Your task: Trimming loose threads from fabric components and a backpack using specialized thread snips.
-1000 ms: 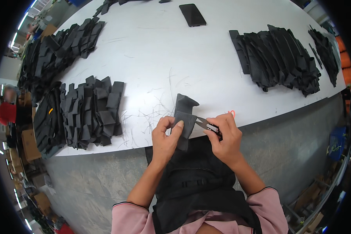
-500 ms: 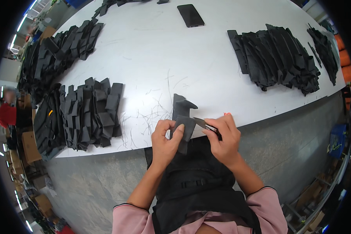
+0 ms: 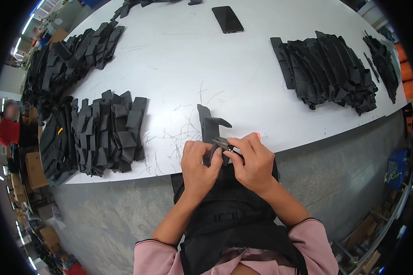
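My left hand point(image 3: 197, 166) pinches a dark grey fabric strip point(image 3: 210, 129) at the table's near edge, its thumb pressing the folded cloth. A loose flap sticks out to the right from the strip's far part. In my right hand point(image 3: 254, 166) is a pair of thread snips point(image 3: 223, 144), its blades pointing left and lying against the cloth beside my left thumb. The snips' handles are mostly covered by my fingers. Cut black threads point(image 3: 176, 136) are scattered on the white table point(image 3: 179, 73) just left of the strip.
Rows of similar dark fabric strips point(image 3: 106, 133) lie to the left, with another bundle point(image 3: 71, 57) behind them. More strips point(image 3: 328, 73) are piled at the right. A black phone point(image 3: 227, 19) rests at the far side. Someone in red point(image 3: 9, 130) is at the far left.
My right hand has moved left with the snips, bringing the blades onto the cloth by my left thumb. My left hand has turned and folded the near part of the strip.
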### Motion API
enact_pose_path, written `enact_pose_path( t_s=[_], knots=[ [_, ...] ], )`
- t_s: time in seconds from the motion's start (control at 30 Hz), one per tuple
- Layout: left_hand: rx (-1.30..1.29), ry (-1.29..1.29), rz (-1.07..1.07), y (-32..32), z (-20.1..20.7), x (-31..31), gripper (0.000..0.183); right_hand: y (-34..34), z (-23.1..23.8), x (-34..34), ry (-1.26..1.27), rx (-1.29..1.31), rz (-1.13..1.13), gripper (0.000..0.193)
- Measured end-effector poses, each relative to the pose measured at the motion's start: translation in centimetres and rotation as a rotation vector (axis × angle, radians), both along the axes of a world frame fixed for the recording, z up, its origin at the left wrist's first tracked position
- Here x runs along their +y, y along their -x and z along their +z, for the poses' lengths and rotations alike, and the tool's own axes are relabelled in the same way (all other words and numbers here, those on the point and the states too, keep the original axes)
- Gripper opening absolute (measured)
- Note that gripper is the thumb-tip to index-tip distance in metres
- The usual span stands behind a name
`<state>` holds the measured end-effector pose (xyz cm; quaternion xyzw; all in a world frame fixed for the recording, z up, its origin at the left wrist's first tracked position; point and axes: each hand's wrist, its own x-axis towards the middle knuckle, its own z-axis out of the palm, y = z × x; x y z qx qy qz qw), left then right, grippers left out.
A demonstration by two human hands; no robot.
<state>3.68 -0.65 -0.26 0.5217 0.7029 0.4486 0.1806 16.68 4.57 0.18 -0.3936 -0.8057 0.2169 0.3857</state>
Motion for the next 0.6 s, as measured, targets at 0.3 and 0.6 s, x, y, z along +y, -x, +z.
enact_pose_path(
  t_s=[0.3,0.6],
  knots=[
    [-0.099,0.021,0.018,0.3,-1.1,-0.4,0.015,-0.3,-0.6,-0.3,0.038,0.095,-0.034,0.025],
    [-1.123,0.411,-0.023,1.7,-1.9,-0.4,0.015,-1.8,1.1,-0.3,0.495,0.067,0.199,0.039]
  ],
)
